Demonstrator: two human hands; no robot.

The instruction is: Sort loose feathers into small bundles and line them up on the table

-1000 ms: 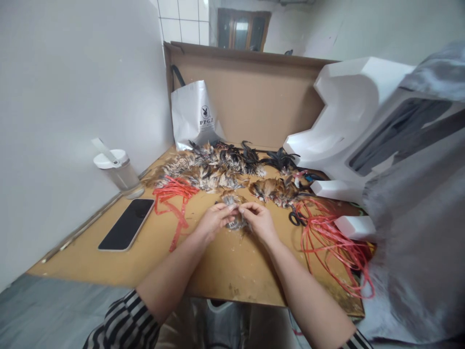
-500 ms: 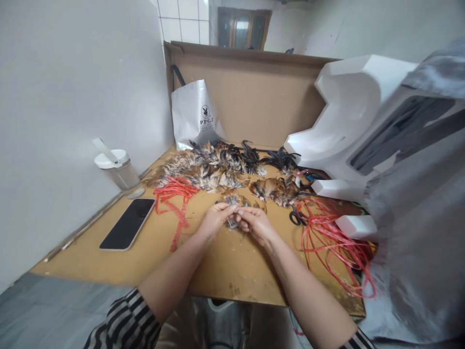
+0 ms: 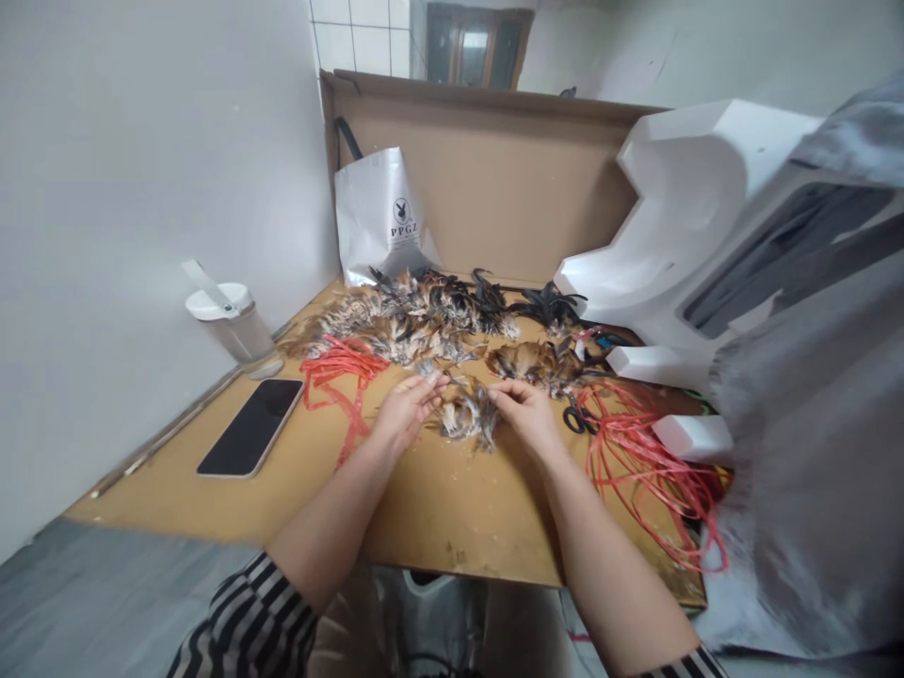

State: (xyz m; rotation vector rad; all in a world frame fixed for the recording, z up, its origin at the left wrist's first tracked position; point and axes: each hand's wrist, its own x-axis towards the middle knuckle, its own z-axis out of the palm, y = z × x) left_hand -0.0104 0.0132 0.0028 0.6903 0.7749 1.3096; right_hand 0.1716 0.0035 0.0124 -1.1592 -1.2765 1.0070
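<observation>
My left hand (image 3: 408, 407) is closed in a pinch, with a tuft of pale grey feathers showing at its fingertips. Across from it, my right hand (image 3: 524, 411) pinches a grey feather (image 3: 487, 422) between thumb and forefinger. A small loose pile of brown and grey feathers (image 3: 459, 416) lies on the table between the two hands. Behind them spreads a larger heap of brown, white and black feathers (image 3: 416, 330). A bunch of brown feathers (image 3: 529, 365) lies just beyond my right hand.
Red plastic strips (image 3: 346, 363) and a phone (image 3: 250, 428) lie left, near a lidded cup (image 3: 236, 330). Black-handled scissors (image 3: 579, 416) and tangled red strips (image 3: 650, 471) lie right, beside white foam (image 3: 692, 217). A silver bag (image 3: 374, 217) stands behind, against cardboard (image 3: 508, 179).
My hands were together at the fingertips and have moved apart, left hand leftward and right hand rightward. The small feather pile between them shows more now.
</observation>
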